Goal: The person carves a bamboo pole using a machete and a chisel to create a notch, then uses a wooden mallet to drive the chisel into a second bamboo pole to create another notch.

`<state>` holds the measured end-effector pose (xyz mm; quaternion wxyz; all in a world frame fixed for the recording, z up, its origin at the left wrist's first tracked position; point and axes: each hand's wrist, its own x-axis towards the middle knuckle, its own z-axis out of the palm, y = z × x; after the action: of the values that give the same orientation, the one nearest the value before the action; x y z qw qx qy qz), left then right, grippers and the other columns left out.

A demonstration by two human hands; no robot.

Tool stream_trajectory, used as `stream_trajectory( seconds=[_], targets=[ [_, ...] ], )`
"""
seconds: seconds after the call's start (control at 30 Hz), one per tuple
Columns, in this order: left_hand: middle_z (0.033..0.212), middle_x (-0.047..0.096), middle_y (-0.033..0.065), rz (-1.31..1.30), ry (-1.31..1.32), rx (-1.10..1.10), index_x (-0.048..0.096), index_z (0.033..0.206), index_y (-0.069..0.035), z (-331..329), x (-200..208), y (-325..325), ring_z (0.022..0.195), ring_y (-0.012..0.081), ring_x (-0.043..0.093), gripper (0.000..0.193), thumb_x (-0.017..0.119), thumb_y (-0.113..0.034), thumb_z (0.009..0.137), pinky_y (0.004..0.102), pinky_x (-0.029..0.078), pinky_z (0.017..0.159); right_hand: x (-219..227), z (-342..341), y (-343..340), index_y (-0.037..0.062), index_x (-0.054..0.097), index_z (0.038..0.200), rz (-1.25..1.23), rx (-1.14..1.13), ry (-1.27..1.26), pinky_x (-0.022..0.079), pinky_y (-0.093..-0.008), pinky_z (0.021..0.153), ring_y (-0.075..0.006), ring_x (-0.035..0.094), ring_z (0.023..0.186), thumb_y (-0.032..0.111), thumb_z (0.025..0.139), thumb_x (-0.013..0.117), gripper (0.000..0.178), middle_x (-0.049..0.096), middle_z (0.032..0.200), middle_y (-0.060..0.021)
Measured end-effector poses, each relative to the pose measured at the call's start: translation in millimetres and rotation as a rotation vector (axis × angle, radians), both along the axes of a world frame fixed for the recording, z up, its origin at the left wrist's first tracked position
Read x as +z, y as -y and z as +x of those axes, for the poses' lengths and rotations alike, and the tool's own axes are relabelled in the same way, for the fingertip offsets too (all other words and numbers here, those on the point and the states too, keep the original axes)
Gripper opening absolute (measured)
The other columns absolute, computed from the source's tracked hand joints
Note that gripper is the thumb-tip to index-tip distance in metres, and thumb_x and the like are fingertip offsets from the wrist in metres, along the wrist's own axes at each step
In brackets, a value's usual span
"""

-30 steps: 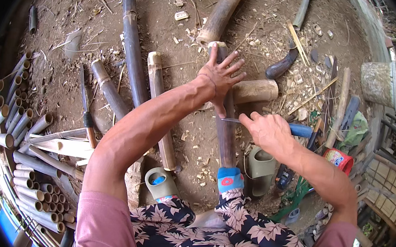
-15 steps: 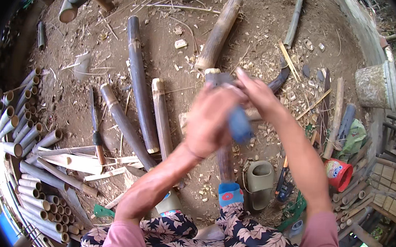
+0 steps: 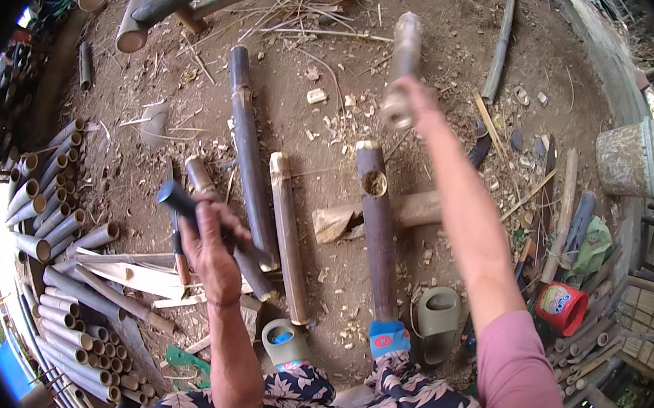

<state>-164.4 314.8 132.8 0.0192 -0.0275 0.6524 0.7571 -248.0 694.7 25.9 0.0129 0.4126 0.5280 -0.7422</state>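
My right hand [image 3: 422, 111], blurred, is closed on the near end of a thick bamboo piece [image 3: 408, 43] at the far side. My left hand [image 3: 216, 252] is wrapped round a tool with a thick blue-black handle [image 3: 178, 197]; its other end is partly hidden, so I cannot tell its kind. Between my arms a dark bamboo pole [image 3: 378, 244] rests across a short wooden log [image 3: 421, 210]. A round hole [image 3: 375, 183] shows in the pole's upper side. My blue-socked foot [image 3: 389, 339] is at the pole's near end.
Several bamboo lengths, including a long dark one [image 3: 249, 149] and a paler one [image 3: 288, 240], lie left of the pole. Cut bamboo is stacked at far left [image 3: 74, 337]. A red container [image 3: 561, 308], a dirty bucket [image 3: 630, 158] and olive slippers [image 3: 437, 323] are around. Chips litter the ground.
My hands have parted from over the pole. The left has gone left with the blue-handled tool; the right has reached forward and taken hold of the far bamboo piece, whose near end has swung right.
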Motion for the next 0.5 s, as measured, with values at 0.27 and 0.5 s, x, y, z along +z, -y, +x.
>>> stream_trajectory(
  seconds=[0.27, 0.5],
  targets=[
    [0.060, 0.041, -0.0081, -0.034, 0.207, -0.155, 0.050, 0.088, -0.011, 21, -9, -38, 0.045, 0.0007, 0.035, 0.029, 0.068, -0.033, 0.093, 0.0182, 0.025, 0.040, 114, 264, 20, -0.0057, 0.028, 0.141, 0.007, 0.055, -0.411, 0.062, -0.0365, 0.067, -0.0263, 0.068, 0.079, 0.038, 0.079, 0.065, 0.085, 0.060, 0.110, -0.0192],
    [0.055, 0.039, -0.0061, 0.048, 0.201, -0.215, 0.043, 0.074, -0.014, 49, -3, -75, 0.041, 0.0029, 0.034, 0.036, 0.068, -0.031, 0.093, 0.0193, 0.025, 0.038, 116, 481, 97, -0.0010, 0.036, 0.142, 0.381, 0.243, 0.072, 0.044, -0.0375, 0.099, -0.0260, 0.057, 0.112, 0.027, 0.072, 0.079, 0.086, 0.058, 0.121, -0.0161]
  ],
)
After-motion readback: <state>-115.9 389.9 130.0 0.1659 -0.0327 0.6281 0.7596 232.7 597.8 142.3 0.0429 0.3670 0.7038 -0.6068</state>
